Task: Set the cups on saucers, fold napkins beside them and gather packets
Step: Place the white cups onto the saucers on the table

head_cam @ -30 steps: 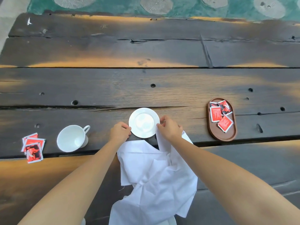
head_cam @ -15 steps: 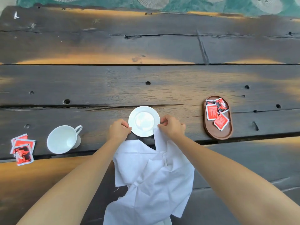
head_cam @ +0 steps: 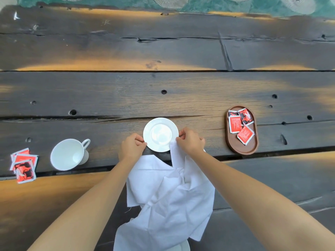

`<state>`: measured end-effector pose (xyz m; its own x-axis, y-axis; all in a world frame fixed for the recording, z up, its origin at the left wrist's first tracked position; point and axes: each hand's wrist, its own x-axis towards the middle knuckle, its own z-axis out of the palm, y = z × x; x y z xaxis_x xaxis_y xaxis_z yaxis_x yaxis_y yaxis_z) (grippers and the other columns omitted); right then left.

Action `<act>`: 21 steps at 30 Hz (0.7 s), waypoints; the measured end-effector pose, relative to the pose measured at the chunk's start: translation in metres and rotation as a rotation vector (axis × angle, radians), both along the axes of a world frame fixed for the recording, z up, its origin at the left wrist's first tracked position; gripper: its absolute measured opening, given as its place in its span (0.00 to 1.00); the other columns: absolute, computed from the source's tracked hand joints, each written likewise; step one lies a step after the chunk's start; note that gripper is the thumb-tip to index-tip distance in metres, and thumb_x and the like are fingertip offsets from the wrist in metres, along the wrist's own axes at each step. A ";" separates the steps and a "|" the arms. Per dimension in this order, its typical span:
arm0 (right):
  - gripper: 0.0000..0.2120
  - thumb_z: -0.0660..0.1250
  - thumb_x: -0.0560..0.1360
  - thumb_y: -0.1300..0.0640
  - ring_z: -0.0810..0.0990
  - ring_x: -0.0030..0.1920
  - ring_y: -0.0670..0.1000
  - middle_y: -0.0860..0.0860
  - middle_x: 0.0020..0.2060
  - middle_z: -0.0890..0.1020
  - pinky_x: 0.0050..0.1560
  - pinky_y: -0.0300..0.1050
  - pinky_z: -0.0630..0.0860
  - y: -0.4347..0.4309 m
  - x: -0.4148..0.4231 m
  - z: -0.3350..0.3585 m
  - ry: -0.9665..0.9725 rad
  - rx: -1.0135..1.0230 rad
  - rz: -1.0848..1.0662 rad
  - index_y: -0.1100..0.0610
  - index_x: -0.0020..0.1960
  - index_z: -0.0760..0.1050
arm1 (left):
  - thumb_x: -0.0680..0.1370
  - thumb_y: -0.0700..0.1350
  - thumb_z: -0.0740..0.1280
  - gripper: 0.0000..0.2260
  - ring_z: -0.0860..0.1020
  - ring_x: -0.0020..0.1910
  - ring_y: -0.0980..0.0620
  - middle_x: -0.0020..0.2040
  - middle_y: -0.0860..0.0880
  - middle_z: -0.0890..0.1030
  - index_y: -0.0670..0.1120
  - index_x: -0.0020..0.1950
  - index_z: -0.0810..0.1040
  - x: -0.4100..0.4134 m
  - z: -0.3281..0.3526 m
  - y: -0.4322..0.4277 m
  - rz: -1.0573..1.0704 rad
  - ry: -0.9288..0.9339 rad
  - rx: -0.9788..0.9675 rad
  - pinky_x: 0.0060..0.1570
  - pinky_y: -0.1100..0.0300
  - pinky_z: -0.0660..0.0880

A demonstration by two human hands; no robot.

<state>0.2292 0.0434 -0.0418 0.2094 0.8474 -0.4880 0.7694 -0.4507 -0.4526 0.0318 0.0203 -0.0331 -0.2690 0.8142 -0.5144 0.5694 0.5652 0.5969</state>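
Note:
A white saucer lies flat on the dark wooden table, with no cup on it. My left hand pinches its left rim and my right hand pinches its right rim. A corner of a crumpled white napkin is caught under my right fingers; the rest hangs down between my arms. A white cup lies tilted on its side to the left. Loose red packets are stacked at the far left. Several more red packets sit in a brown oval tray on the right.
The table is made of wide dark planks with cracks and holes. A lower plank or bench runs along the near edge. Green patterned ground lies beyond the far edge. Another white rounded object peeks from under the napkin.
Both hands stay on the saucer's rim with the napkin corner. The view has shifted slightly, so the cup and packets sit a little differently in frame.

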 end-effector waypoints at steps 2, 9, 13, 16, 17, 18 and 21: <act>0.07 0.62 0.74 0.54 0.77 0.55 0.49 0.43 0.41 0.77 0.59 0.47 0.60 -0.001 0.001 0.003 0.030 -0.033 -0.021 0.48 0.52 0.73 | 0.73 0.45 0.70 0.05 0.79 0.45 0.50 0.36 0.54 0.79 0.48 0.47 0.78 0.000 0.003 -0.004 0.020 -0.020 0.021 0.47 0.54 0.76; 0.14 0.64 0.74 0.53 0.71 0.62 0.50 0.46 0.56 0.79 0.59 0.50 0.64 -0.026 0.013 0.026 0.052 0.086 -0.019 0.51 0.59 0.71 | 0.73 0.44 0.70 0.04 0.79 0.40 0.56 0.38 0.55 0.80 0.49 0.46 0.78 0.003 0.026 -0.033 0.044 -0.123 0.197 0.44 0.57 0.76; 0.14 0.65 0.74 0.54 0.71 0.59 0.49 0.46 0.54 0.77 0.52 0.46 0.64 -0.058 0.017 0.043 0.095 0.217 0.024 0.51 0.59 0.70 | 0.73 0.43 0.71 0.03 0.79 0.40 0.57 0.39 0.56 0.81 0.49 0.44 0.78 0.008 0.047 -0.061 -0.016 -0.187 0.281 0.42 0.65 0.74; 0.12 0.65 0.74 0.56 0.70 0.58 0.49 0.46 0.53 0.77 0.52 0.46 0.67 -0.083 0.020 0.055 0.130 0.304 0.049 0.52 0.57 0.72 | 0.73 0.43 0.70 0.03 0.79 0.41 0.56 0.40 0.55 0.81 0.49 0.45 0.78 0.011 0.063 -0.088 -0.049 -0.213 0.271 0.44 0.62 0.74; 0.12 0.65 0.74 0.57 0.70 0.58 0.50 0.46 0.52 0.78 0.53 0.48 0.69 -0.091 0.021 0.059 0.145 0.329 0.049 0.52 0.57 0.73 | 0.74 0.43 0.70 0.03 0.79 0.41 0.56 0.40 0.54 0.81 0.49 0.45 0.78 0.012 0.068 -0.098 -0.055 -0.222 0.257 0.44 0.62 0.74; 0.11 0.65 0.74 0.58 0.71 0.57 0.50 0.46 0.51 0.78 0.54 0.49 0.70 -0.100 0.024 0.062 0.163 0.351 0.047 0.53 0.56 0.73 | 0.74 0.43 0.70 0.02 0.79 0.41 0.55 0.41 0.53 0.81 0.49 0.44 0.78 0.012 0.072 -0.109 -0.063 -0.231 0.242 0.42 0.64 0.73; 0.08 0.64 0.73 0.59 0.71 0.54 0.51 0.45 0.47 0.78 0.50 0.47 0.72 -0.130 0.033 0.069 0.219 0.393 0.046 0.51 0.52 0.74 | 0.74 0.44 0.69 0.01 0.78 0.40 0.55 0.42 0.52 0.82 0.49 0.44 0.79 0.011 0.082 -0.146 -0.106 -0.250 0.167 0.38 0.63 0.73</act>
<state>0.2626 -0.0868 0.0275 0.0948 0.9832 -0.1558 0.6518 -0.1796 -0.7368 0.0425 -0.1261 0.0494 -0.0607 0.9097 -0.4107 0.4438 0.3932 0.8053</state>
